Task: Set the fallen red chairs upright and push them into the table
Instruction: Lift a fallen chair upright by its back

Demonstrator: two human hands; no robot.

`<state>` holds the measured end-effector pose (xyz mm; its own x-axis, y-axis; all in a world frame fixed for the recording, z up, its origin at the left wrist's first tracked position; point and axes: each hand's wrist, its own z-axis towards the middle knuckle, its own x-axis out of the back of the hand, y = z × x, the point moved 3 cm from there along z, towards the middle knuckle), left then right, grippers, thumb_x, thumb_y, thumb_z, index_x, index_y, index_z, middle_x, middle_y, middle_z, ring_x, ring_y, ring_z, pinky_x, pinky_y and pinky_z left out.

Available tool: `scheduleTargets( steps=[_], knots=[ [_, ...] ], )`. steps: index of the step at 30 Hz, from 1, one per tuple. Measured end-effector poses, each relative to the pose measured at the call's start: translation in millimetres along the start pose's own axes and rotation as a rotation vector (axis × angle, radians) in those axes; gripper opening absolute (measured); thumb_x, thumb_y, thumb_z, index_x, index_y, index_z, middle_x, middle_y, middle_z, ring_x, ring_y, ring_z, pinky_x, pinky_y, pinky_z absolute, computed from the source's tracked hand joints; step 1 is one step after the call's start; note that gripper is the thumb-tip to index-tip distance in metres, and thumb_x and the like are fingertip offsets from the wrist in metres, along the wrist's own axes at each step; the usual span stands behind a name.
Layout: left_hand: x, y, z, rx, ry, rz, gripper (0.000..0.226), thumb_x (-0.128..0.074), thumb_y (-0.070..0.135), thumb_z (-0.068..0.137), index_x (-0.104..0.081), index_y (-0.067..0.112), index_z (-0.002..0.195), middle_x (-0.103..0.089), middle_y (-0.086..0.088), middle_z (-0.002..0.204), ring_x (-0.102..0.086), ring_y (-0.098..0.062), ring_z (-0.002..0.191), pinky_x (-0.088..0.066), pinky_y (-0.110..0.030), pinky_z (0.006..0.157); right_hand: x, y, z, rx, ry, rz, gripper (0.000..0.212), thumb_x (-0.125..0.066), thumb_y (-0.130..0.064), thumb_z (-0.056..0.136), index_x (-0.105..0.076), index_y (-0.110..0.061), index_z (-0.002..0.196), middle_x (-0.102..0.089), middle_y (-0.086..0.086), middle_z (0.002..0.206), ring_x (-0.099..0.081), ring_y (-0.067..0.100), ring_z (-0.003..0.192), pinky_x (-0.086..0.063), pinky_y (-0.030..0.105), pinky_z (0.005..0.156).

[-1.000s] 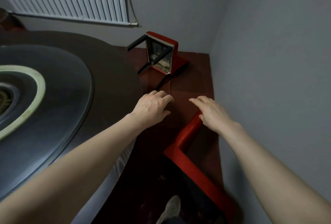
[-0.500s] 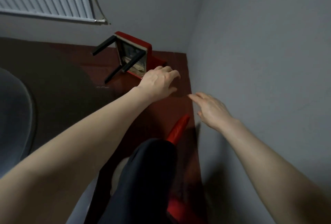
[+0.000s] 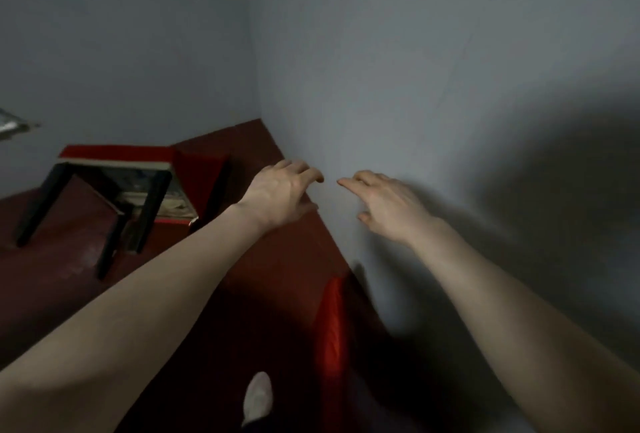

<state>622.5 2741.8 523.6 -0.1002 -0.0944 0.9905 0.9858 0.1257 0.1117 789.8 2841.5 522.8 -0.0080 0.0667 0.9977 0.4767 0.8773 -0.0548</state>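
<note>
A fallen red chair point(image 3: 117, 154) lies on its side in the room's corner at the left, its black legs point(image 3: 149, 207) pointing toward me and its underside showing. Part of a second red chair point(image 3: 331, 321) stands on edge near the right wall, below my arms. My left hand point(image 3: 280, 192) hovers to the right of the far chair, fingers curled and apart, holding nothing. My right hand point(image 3: 384, 204) is stretched out in front of the grey wall, fingers spread, empty. Neither hand touches a chair. The table is out of view.
Dark red floor point(image 3: 69, 276) runs into a corner where two grey walls point(image 3: 415, 69) meet. The right wall is very close to my right arm. My foot in a light shoe point(image 3: 258, 398) shows at the bottom.
The view has swung right and closer to the corner; table and radiator have left the frame. Both hands have moved forward past the near chair toward the far one, staying empty.
</note>
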Motion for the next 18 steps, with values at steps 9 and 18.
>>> scheduleTargets(
  steps=[9, 18],
  knots=[
    [28, -202, 97, -0.069, -0.029, -0.020, 0.055, -0.069, 0.048, 0.082, -0.051, 0.029, 0.130, -0.055, 0.002, 0.129, -0.051, -0.022, 0.118, -0.046, -0.041, 0.097, 21, -18, 190, -0.171, 0.001, 0.046, 0.071, -0.069, -0.026, 0.084, -0.036, -0.028, 0.148, -0.047, 0.004, 0.139, -0.049, 0.027, 0.125, -0.042, 0.038, 0.101],
    [12, -207, 162, -0.209, -0.100, -0.106, 0.055, -0.069, 0.045, 0.083, -0.051, 0.028, 0.132, -0.055, 0.001, 0.131, -0.050, -0.023, 0.120, -0.045, -0.040, 0.098, 14, 3, 223, -0.260, -0.081, 0.034, 0.072, -0.067, -0.031, 0.086, -0.034, -0.027, 0.150, -0.047, 0.004, 0.140, -0.050, 0.026, 0.122, -0.043, 0.037, 0.098]
  ],
)
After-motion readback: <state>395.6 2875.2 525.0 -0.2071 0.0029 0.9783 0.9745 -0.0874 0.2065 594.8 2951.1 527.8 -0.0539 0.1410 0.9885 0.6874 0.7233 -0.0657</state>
